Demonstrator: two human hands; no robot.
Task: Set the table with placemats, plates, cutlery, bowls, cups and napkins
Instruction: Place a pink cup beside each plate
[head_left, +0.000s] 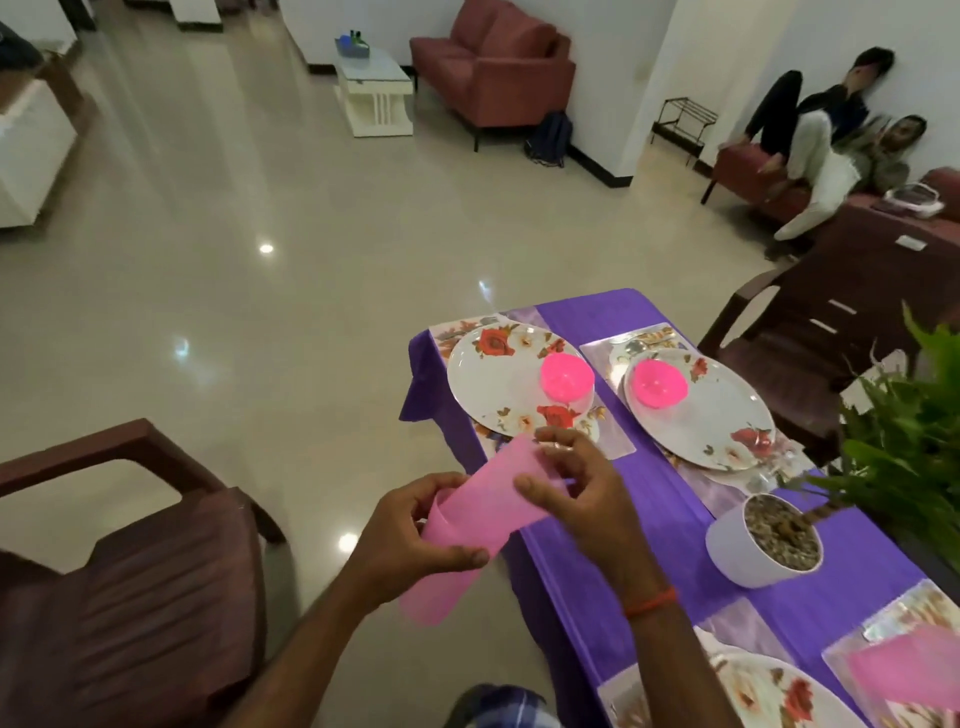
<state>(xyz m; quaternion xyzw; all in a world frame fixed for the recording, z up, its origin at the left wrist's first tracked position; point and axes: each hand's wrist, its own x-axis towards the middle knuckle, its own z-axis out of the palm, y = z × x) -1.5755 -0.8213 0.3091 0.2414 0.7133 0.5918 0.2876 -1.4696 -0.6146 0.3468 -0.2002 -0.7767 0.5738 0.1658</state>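
left hand (415, 525) curled round lower end of rolled pink napkin (478, 512), thumb on top. right hand (571, 493) pinches its upper edge, fingers bent. napkin held in the air left of pot (737, 545), just off bench (649, 525) edge. beyond pot, left plate (493, 384) carries pink bowl (566, 376); right plate (722, 415) carries second bowl (658, 383).

The table (597, 306) in front of me is wearing a purple cloth (675, 545). Floral placemats (457, 330) are lying on it, two at the far end and more at my near end. A white plant pot (737, 551) is sitting between them.
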